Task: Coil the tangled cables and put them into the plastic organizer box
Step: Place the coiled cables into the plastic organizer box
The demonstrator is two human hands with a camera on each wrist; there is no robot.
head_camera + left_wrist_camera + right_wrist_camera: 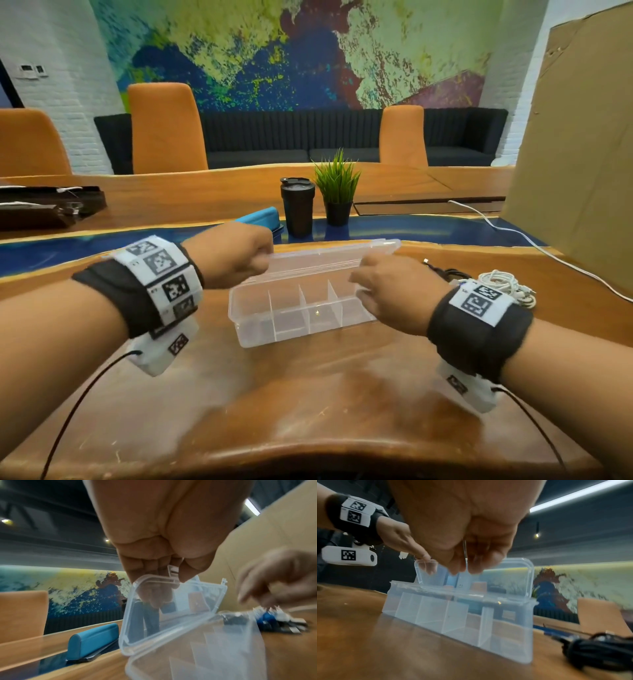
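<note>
A clear plastic organizer box (260, 332) with dividers stands in the middle of the wooden table, its hinged lid (325, 257) raised. My left hand (239, 253) pinches the lid's front edge at its left latch (173, 572). My right hand (387, 287) hovers over the box's right end, fingers loosely curled just in front of the lid and holding nothing I can see; it is blurred in the left wrist view (274, 577). A tangled white cable bundle (507, 284) and a black cable (597, 650) lie on the table right of the box (453, 615).
Behind the box stand a black tumbler (297, 205), a small potted plant (337, 192) and a blue case (260, 216). A cardboard sheet (575, 154) rises at the right with a white lead (513, 233) beside it. Dark trays (44, 205) sit far left.
</note>
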